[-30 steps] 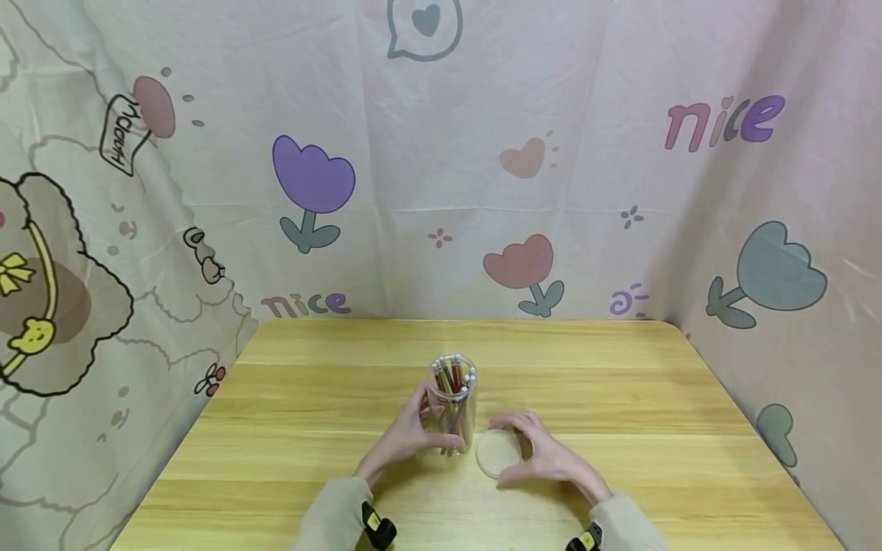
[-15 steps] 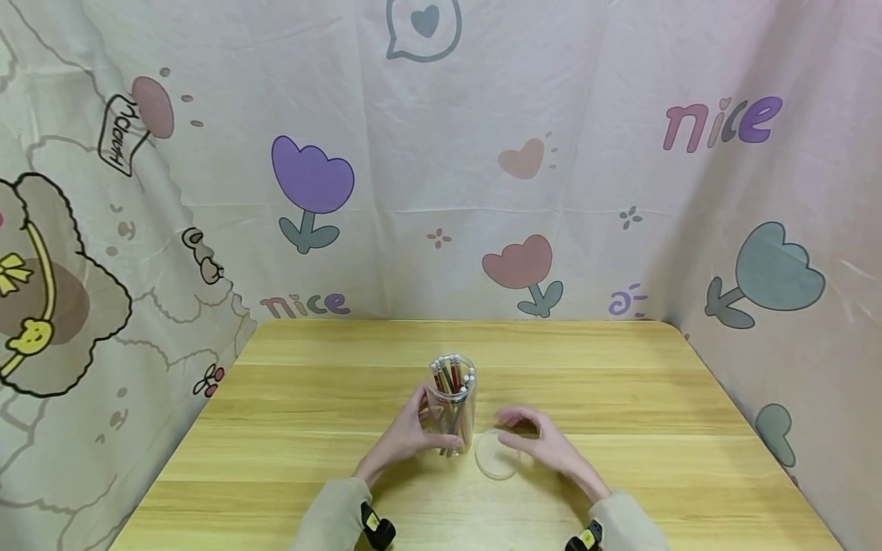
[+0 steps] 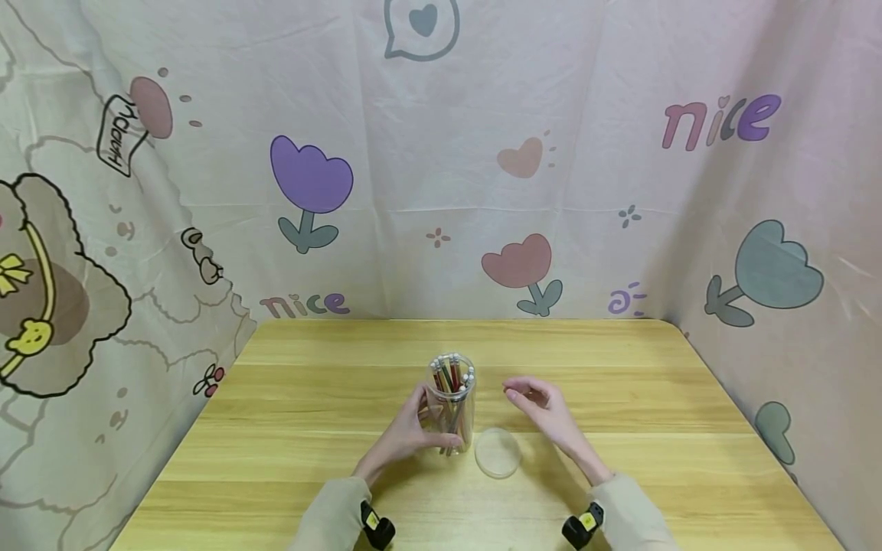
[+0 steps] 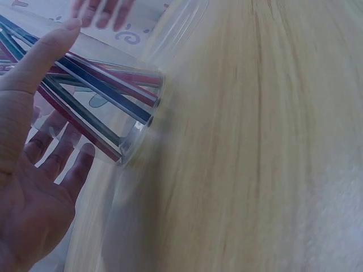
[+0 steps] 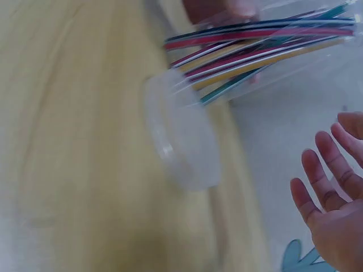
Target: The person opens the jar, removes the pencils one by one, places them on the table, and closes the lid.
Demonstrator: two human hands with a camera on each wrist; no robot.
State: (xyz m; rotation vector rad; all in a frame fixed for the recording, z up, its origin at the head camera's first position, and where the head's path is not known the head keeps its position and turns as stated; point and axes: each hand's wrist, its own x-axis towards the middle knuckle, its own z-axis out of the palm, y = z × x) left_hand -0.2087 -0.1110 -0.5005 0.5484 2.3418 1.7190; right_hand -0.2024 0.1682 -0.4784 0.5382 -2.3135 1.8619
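Note:
My left hand (image 3: 405,439) holds a tall clear jar (image 3: 469,425) upright on the table, thumb on its near side and fingers behind. Inside it stand several coloured pencils (image 3: 452,376) whose white-tipped ends show at the open mouth. In the left wrist view, the fingers curl around the jar's clear wall (image 4: 133,148). Flat on the wood just right of the jar lies a round translucent lid (image 3: 498,453), also visible in the right wrist view as a pale disc (image 5: 184,133). My right hand (image 3: 543,409) hovers beyond the lid with loosely bent fingers and holds nothing.
The light wooden table (image 3: 331,398) reaches back to a patterned cloth (image 3: 427,153) hung behind it and along both sides. Both wrists carry small black cameras; one wrist camera (image 3: 377,528) sits on the left sleeve.
The right hand has come away from the lid's edge, rising up and back toward the far side of the table. The lid stays in place, and the left hand and jar have not moved.

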